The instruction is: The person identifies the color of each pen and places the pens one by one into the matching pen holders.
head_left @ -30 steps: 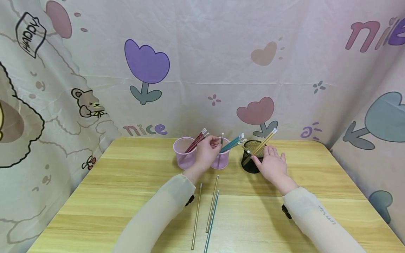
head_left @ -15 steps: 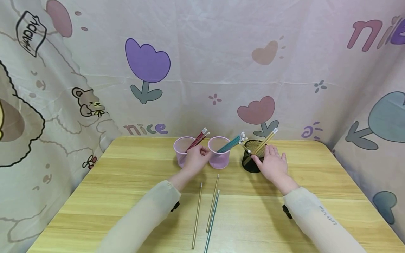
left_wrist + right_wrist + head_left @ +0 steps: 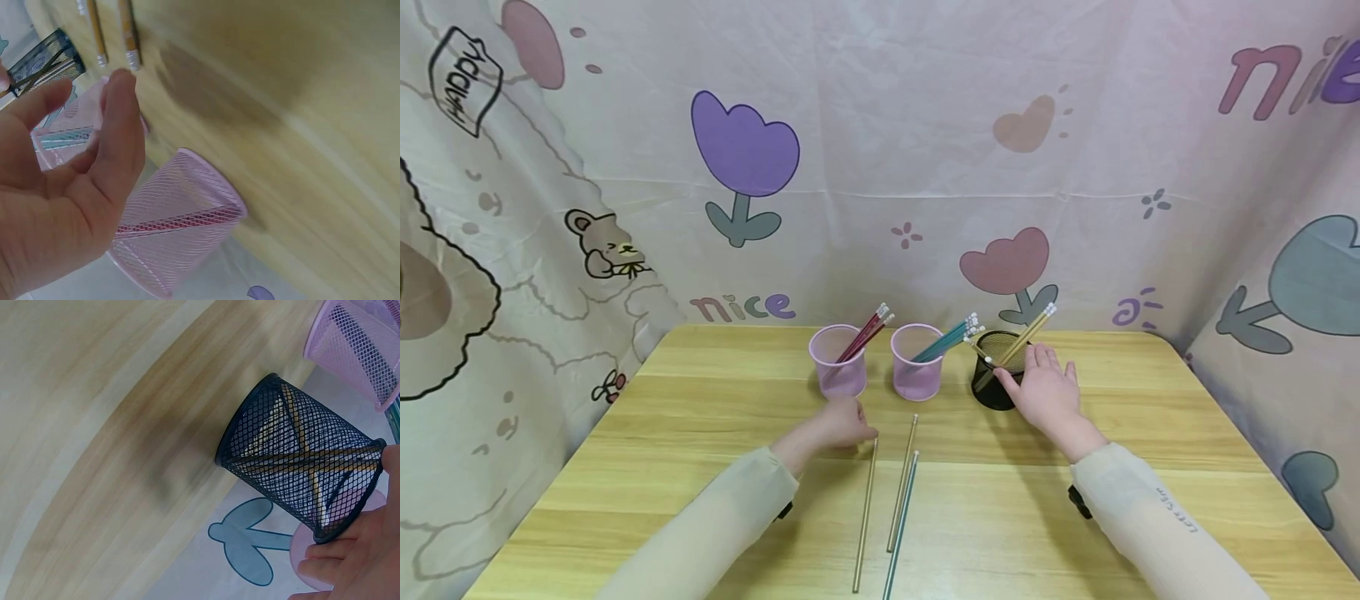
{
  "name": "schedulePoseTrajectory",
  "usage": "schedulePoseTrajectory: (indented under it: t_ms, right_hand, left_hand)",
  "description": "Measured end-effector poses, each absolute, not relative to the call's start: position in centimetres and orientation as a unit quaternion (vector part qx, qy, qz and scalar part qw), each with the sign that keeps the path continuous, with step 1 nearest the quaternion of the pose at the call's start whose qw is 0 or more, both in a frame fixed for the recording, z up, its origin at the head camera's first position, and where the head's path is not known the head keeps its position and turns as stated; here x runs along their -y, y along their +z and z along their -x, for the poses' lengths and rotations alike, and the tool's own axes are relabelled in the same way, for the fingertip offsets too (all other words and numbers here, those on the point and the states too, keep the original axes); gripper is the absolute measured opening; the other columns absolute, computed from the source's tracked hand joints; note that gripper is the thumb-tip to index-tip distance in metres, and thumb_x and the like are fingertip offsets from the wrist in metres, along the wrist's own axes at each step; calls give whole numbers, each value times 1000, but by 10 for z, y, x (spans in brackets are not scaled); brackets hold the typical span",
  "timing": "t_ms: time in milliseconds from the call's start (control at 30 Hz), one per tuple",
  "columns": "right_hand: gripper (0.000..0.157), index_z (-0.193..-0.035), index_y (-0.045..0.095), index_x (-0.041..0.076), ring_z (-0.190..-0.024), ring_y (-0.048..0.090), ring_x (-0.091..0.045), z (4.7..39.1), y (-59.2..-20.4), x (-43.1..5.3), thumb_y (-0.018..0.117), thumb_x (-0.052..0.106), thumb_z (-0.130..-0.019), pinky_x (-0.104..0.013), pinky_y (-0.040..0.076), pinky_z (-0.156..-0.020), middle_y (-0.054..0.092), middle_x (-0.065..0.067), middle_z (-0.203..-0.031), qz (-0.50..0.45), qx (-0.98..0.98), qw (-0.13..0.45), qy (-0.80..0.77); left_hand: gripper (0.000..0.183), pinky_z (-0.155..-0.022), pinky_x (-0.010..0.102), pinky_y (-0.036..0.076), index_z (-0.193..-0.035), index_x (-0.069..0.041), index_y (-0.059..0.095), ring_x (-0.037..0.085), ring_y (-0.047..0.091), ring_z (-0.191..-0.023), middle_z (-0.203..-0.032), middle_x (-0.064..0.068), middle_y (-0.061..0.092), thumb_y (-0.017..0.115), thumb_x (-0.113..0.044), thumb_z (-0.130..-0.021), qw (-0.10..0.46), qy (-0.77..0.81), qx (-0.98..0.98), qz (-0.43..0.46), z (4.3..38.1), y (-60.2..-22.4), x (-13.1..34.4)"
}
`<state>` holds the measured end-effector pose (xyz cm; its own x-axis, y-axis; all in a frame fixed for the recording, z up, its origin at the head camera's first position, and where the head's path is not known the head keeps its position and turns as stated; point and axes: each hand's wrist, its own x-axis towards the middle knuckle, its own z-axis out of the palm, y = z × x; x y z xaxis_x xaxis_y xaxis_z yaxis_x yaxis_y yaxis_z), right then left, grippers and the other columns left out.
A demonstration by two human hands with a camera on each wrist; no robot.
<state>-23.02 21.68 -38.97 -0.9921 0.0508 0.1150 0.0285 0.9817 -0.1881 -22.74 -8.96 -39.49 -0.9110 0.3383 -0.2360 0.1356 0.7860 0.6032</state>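
Observation:
My left hand is low in front of the pink mesh cups, fingertips right at the eraser end of a gold pencil lying on the table. In the left wrist view, a gap shows between its thumb and fingers, with nothing in it. My right hand holds the black mesh pencil cup near its rim, thumb on one side and fingers on the other. Gold pencils lean in that cup. Beside the first gold pencil lie another gold pencil and a teal pencil.
The left pink mesh cup has dark red pencils in it. Teal pencils lean in the middle pink mesh cup. The wooden table backs onto a printed cloth.
My left hand has come away from the middle pink cup, moving left and toward me to the gold pencil's end. A lone pencil standing in that cup is gone from view. My right hand stays put.

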Motion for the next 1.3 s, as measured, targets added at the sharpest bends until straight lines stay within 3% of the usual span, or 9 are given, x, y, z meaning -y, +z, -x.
schedulePoseTrajectory:
  t_ms: [200, 333, 600, 933, 1300]
  right_hand:
    - [85, -142, 24, -13, -138, 21, -47, 231, -390, -216, 30, 58, -95, -65, 11, -111, 22, -32, -147, 18, 994, 58, 90]
    - [85, -141, 25, -13, -137, 22, -47, 231, -390, -217, 28, 59, -95, -65, 12, -111, 23, -32, -147, 18, 994, 60, 87]
    - [84, -142, 23, -13, -138, 20, -47, 232, -390, -216, 31, 58, -95, -64, 11, -111, 22, -32, -148, 17, 994, 53, 90]
    - [83, -141, 24, -13, -137, 22, -47, 231, -389, -216, 32, 56, -96, -65, 11, -111, 23, -33, -147, 16, 994, 60, 89]
    - [81, -141, 26, -13, -137, 23, -47, 230, -387, -215, 34, 54, -96, -65, 13, -110, 25, -32, -147, 19, 994, 61, 85]
  left_hand:
    - [35, -39, 19, 36, -49, -13, 43, 10, 41, -38, -43, -3, 44, 67, -16, -75, 200, 236, -942, -133, 217, -399, 94]
    - [35, -36, 21, 41, -47, -12, 46, 10, 44, -37, -43, 0, 48, 70, -15, -72, 208, 238, -940, -126, 211, -407, 92]
    - [29, -39, 28, 50, -54, -9, 49, 13, 48, -37, -46, 4, 53, 72, -11, -72, 210, 241, -941, -109, 207, -416, 86]
    - [23, -38, 26, 50, -48, -2, 55, 10, 44, -31, -39, 2, 48, 61, 2, -70, 197, 248, -942, -111, 210, -417, 86]
    - [26, -40, 26, 51, -49, -2, 53, 10, 46, -32, -40, 3, 50, 61, 0, -73, 200, 243, -943, -106, 211, -419, 86]
